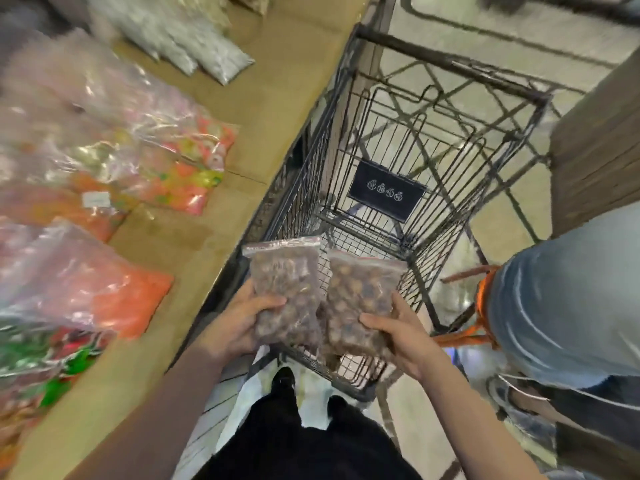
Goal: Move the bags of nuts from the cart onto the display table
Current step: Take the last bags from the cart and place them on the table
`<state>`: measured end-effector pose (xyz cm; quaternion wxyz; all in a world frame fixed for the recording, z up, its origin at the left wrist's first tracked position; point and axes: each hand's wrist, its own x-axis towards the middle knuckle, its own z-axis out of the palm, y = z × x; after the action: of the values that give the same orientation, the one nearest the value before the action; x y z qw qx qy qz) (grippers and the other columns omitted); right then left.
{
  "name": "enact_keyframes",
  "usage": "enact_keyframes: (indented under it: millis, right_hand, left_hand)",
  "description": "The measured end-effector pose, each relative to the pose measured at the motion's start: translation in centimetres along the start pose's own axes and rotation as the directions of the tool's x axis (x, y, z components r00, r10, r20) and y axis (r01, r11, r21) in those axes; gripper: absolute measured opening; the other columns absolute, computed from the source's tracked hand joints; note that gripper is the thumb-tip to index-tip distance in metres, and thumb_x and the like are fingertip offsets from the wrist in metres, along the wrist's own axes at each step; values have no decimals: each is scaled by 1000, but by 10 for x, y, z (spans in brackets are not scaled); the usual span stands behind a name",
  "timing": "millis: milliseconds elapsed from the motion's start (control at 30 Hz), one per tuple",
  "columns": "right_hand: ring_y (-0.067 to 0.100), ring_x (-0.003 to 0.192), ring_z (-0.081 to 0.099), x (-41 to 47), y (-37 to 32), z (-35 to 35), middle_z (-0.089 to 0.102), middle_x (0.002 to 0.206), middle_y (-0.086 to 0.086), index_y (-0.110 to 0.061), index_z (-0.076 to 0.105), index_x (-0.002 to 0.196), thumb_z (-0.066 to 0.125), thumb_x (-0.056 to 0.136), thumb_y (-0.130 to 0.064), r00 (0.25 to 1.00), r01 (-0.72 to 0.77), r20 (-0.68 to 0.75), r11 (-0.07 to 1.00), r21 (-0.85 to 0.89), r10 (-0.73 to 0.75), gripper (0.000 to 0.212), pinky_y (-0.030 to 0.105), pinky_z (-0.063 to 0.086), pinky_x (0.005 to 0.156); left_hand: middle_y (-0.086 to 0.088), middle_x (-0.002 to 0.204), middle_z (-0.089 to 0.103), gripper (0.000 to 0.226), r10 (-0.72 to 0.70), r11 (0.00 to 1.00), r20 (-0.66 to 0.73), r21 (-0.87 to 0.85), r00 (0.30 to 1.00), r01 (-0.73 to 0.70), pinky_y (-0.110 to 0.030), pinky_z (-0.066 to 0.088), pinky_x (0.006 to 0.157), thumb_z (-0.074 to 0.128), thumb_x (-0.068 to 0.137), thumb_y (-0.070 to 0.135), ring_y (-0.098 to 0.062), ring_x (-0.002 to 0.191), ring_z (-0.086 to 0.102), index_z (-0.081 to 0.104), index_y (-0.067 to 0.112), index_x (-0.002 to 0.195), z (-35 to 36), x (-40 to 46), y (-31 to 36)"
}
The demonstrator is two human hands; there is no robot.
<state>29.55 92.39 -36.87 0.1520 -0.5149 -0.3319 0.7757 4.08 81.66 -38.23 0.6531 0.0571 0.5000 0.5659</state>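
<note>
Tiled floor [512, 216] runs under and to the right of a wire cart [415, 140], whose basket shows nothing but a dark label [386, 189] on its far wire panel. Left of the cart, touching or just beside its side, stands the table [194, 237], a long tan surface. Its left part carries clear bags of pink, orange and green sweets [86, 161]; pale bags [183, 39] lie at the far end. The strip of table nearest the cart is bare.

On the right, a second person's leg in light jeans [568, 306] stands close to the cart's near right corner, with an orange strap [481, 299] beside it. A wooden unit [595, 157] stands behind that leg.

Both nut bags are held upright above the cart's near end, side by side and touching. The left hand [239, 320] grips the left bag [287, 292] at its lower half, thumb across the front. The right hand [398, 327] grips the right bag [360, 299] likewise. Neither bag rests on the table. Dark trousers and shoes [284, 379] show below the hands.
</note>
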Motion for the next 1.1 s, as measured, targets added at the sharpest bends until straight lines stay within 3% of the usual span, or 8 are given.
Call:
enact_keyframes:
  millis: [100, 167, 300, 467, 633, 733, 867, 1100]
  right_hand:
    - [32, 88, 78, -9, -16, 8, 79, 107, 11, -23, 57, 117, 75, 80, 15, 995, -3, 94, 998, -68, 10, 56, 47, 64, 67]
    - [26, 75, 78, -14, -22, 15, 77, 104, 12, -16, 56, 114, 72, 83, 14, 986, -16, 165, 994, -105, 33, 47, 34, 61, 50]
    - [32, 92, 78, -19, -20, 35, 79, 109, 11, -16, 57, 131, 81, 71, -3, 951, -28, 299, 984, -174, 80, 66, 46, 65, 63]
    - [31, 89, 79, -30, -4, 72, 80, 104, 11, -16, 60, 123, 80, 70, -12, 875, -24, 445, 933, -359, 193, 57, 46, 65, 63]
    - [30, 90, 79, -59, 29, 118, 81, 101, 7, -22, 59, 124, 85, 66, -19, 783, 57, 536, 822, -566, 315, 64, 56, 64, 76]
    - [32, 94, 78, -77, 54, 144, 81, 104, 9, -23, 61, 123, 83, 78, -12, 738, 107, 567, 767, -632, 364, 51, 59, 62, 81]
    - [40, 104, 74, -106, 87, 174, 78, 111, 16, -14, 64, 124, 85, 74, -5, 648, 184, 621, 700, -690, 441, 55, 67, 53, 96]
    - [34, 102, 76, -174, 173, 224, 79, 112, 12, -14, 64, 126, 87, 73, -8, 551, 265, 656, 637, -724, 516, 58, 54, 58, 93]
  left_hand:
    - [-27, 134, 61, 65, 99, 994, -23, -45, 995, -100, -64, 51, 96, 73, 77, -4, -46, 118, 62, 53, 6, 138, 4, -30, -8]
    - [-30, 138, 57, 68, 159, 983, -83, -80, 984, -166, -67, 44, 103, 78, 77, 4, -48, 123, 57, 51, 3, 140, 6, -51, -14]
    - [-25, 133, 63, 62, 279, 940, -273, -117, 921, -320, -57, 52, 97, 76, 80, 7, -43, 119, 62, 54, 5, 138, 9, -103, -36]
    - [-21, 122, 70, 66, 327, 894, -546, -85, 771, -439, -44, 60, 77, 82, 72, 12, -40, 107, 70, 58, 9, 134, 4, -181, -76]
    - [-23, 125, 68, 64, 343, 817, -706, -101, 619, -568, -57, 55, 94, 81, 72, 12, -44, 113, 66, 57, 8, 132, -3, -256, -123]
    - [-25, 124, 68, 64, 327, 761, -785, -112, 527, -638, -57, 56, 90, 79, 72, 9, -44, 110, 67, 56, 6, 132, -7, -294, -149]
    - [-28, 124, 67, 69, 318, 685, -833, -129, 453, -717, -49, 59, 80, 82, 71, 8, -45, 108, 67, 54, 4, 135, -18, -340, -186]
    - [-27, 119, 69, 77, 292, 615, -898, -87, 329, -784, -49, 61, 80, 89, 59, 16, -43, 101, 70, 58, 2, 129, -47, -440, -253]
